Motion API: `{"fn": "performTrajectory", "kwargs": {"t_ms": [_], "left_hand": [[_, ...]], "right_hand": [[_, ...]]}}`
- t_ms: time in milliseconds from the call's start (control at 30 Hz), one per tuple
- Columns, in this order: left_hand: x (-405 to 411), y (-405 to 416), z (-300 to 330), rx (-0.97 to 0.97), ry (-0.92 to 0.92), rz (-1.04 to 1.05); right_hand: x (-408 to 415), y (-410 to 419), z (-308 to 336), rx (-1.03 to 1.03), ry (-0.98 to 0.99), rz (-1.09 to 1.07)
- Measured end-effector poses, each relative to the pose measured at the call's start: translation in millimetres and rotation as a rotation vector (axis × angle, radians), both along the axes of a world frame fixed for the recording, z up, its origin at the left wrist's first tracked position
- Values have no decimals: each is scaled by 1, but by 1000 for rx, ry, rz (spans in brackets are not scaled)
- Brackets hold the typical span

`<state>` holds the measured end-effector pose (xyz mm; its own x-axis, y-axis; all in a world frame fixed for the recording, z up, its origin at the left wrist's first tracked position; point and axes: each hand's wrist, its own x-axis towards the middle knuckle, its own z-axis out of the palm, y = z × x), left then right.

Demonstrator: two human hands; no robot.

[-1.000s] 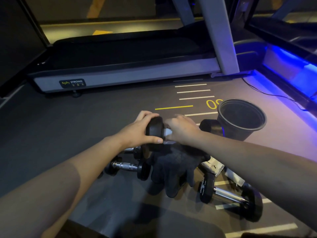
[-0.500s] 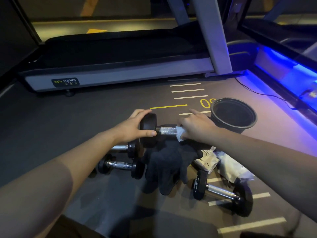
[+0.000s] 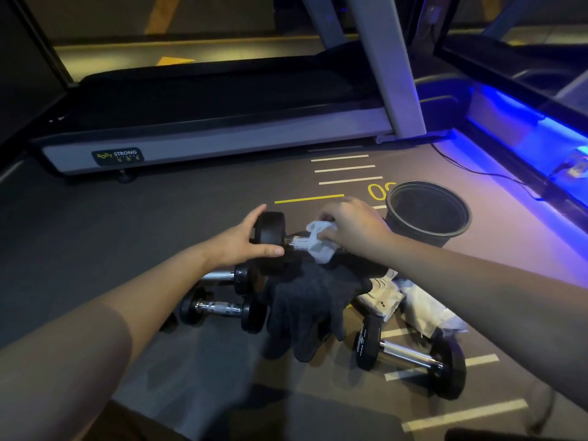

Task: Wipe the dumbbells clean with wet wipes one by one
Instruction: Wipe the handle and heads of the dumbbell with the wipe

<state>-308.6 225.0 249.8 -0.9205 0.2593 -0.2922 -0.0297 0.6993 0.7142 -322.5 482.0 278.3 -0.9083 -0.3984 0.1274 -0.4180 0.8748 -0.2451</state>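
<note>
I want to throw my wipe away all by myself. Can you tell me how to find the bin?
Find the long grey treadmill across the back, then follow the white floor stripes toward you to the yellow number. The bin stands just right of it, beside the right hand. It is the only round, open-topped black tub; the dumbbells nearby are bars with black ends.

open floor (image 3: 111, 243) on the left | black bucket (image 3: 428, 211) blocks the right | gloves (image 3: 305, 300) and dumbbells (image 3: 222, 308) crowd the near middle | treadmill (image 3: 206, 135) blocks the far side
</note>
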Motion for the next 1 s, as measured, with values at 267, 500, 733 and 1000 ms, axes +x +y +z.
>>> {"fn": "performTrajectory", "kwargs": {"t_ms": [267,500,733,1000], "left_hand": [[-2,-1,-1,27,-23,13],[-2,0,-5,34,34,15],[-3,2,-6,43,-11,19],[-6,2,-5,13,8,18]], "right_hand": [[17,-51,13,-260,115,63],[23,-68,25,-330,316,-15],[21,-62,-6,-202,26,316],[19,-47,-13,-248,30,344]]}}
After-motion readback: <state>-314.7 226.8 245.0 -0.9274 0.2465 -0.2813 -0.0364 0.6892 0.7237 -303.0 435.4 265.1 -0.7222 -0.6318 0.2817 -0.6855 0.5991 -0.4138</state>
